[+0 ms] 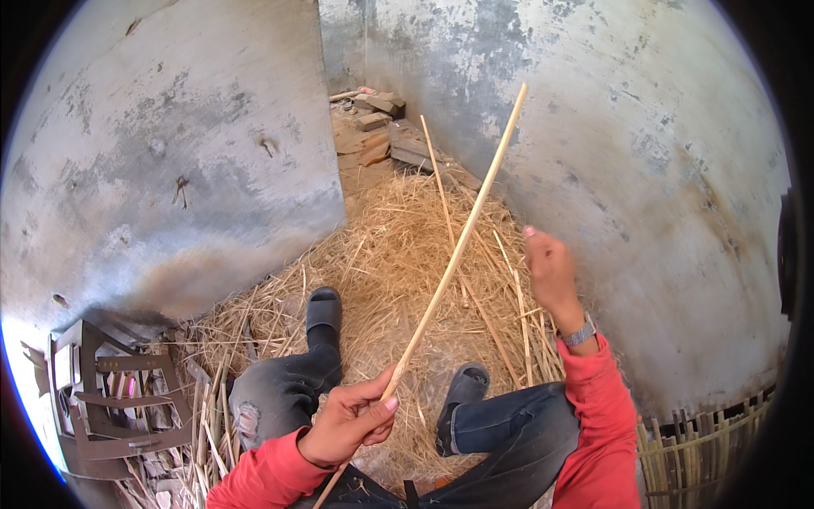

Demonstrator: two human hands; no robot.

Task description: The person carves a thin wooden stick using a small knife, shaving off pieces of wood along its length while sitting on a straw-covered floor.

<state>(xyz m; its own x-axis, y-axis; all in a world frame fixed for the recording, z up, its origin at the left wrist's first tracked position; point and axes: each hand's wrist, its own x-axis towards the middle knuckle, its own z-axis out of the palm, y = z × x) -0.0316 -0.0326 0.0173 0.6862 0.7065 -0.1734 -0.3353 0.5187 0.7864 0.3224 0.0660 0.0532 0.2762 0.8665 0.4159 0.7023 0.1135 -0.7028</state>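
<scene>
A long, pale bamboo strip runs slantwise from my lap up toward the far right. My left hand pinches it near its lower end, thumb on top. That lower end passes below the hand over my trousers. To the right, my right hand is raised apart from the strip, near the wall. Its fingers are curled, and whatever they may hold is hidden. A watch is on that wrist.
Straw-like shavings and loose strips cover the floor around my feet. Bricks and boards lie at the back. A broken brown chair frame stands at left. A slatted bamboo piece leans at lower right. Worn walls rise on both sides.
</scene>
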